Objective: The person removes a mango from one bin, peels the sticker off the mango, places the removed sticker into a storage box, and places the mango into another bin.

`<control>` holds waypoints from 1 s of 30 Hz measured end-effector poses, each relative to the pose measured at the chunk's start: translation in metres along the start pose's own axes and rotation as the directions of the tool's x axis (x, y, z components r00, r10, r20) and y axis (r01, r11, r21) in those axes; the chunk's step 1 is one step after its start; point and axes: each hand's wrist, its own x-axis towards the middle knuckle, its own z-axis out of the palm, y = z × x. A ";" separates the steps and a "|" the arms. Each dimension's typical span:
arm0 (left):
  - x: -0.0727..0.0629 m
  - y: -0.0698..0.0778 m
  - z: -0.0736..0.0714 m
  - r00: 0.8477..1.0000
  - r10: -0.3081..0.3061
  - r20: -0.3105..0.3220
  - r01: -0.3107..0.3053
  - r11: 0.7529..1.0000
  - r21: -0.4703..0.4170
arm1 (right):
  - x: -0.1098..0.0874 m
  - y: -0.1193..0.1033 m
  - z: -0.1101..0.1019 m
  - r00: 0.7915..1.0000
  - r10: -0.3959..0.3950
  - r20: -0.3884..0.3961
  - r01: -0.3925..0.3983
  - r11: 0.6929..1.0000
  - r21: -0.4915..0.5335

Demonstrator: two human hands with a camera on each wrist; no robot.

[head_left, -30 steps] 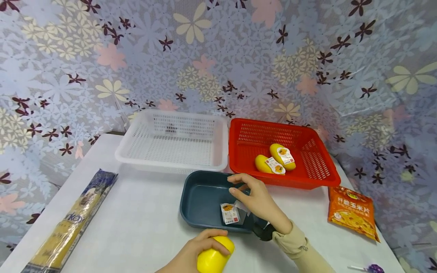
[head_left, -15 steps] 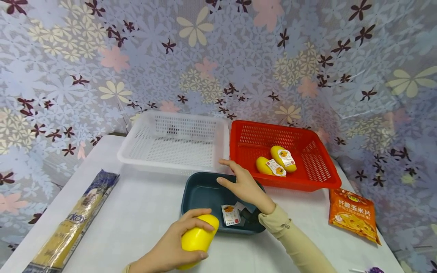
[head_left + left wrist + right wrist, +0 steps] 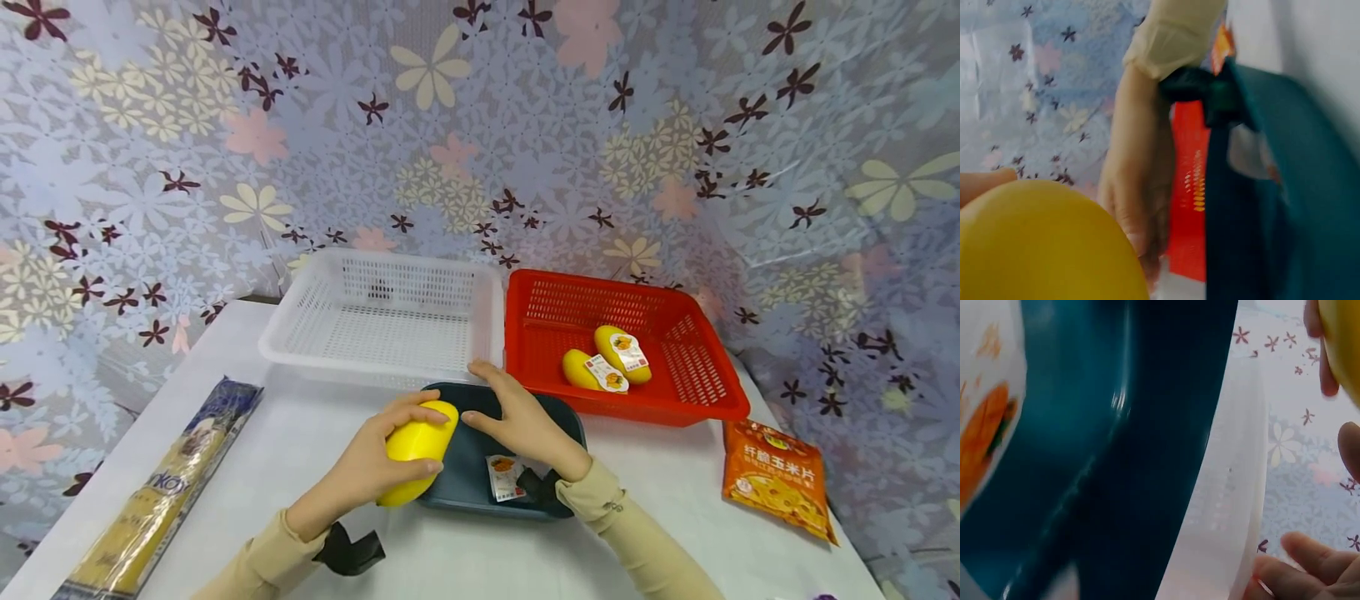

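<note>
So there's flowery cloth [image 3: 360, 167] filling the whole background, with a white table [image 3: 315, 467] in front of you. At the back, the white basket [image 3: 375, 372] and the red basket [image 3: 622, 404] stand side by side, and the tray [image 3: 461, 492] sits right in front of them, probably so you reach everything without stretching. Pasta [image 3: 161, 487] lies off to the left and the snack bag [image 3: 780, 475] to the right, likely parked there to give your hands room.

Your right hand [image 3: 528, 425] is over the tray, thumb well apart from the fingers, nothing in it; can't tell if the fingertips touch the white basket. Your left hand [image 3: 360, 467] holds the mango [image 3: 420, 446] above the tray's left end, fingers spread wide over the top and thumb underneath, I'd guess because something that round and smooth would slip from a pinch.

Two smaller-looking mangoes [image 3: 624, 354] with stickers [image 3: 630, 352] lie in the red basket. Smallest: a loose label [image 3: 504, 479] in the tray.
</note>
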 end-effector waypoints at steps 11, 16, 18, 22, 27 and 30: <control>0.056 0.017 -0.029 0.992 -0.065 -0.104 0.054 0.993 -0.106 | -0.003 -0.002 0.011 0.999 -0.034 0.041 0.037 0.996 -0.086; 0.085 0.022 -0.032 0.985 -0.118 -0.128 0.101 0.986 -0.130 | -0.003 -0.001 0.010 0.998 -0.025 0.055 0.029 0.998 -0.061; 0.096 0.025 -0.032 0.981 -0.144 -0.130 0.127 0.983 -0.131 | -0.003 0.001 0.009 0.998 -0.024 0.060 0.028 0.998 -0.053; 0.119 0.024 -0.032 0.974 -0.182 -0.137 0.165 0.978 -0.128 | -0.003 0.002 0.007 0.997 -0.021 0.071 0.024 0.999 -0.033; 0.144 0.017 -0.033 0.960 -0.230 -0.158 0.212 0.969 -0.125 | -0.002 0.002 0.007 0.995 -0.020 0.094 0.022 1.000 -0.019; 0.157 0.012 -0.034 0.949 -0.260 -0.178 0.245 0.964 -0.103 | -0.002 0.003 0.007 0.995 -0.018 0.097 0.021 1.000 -0.023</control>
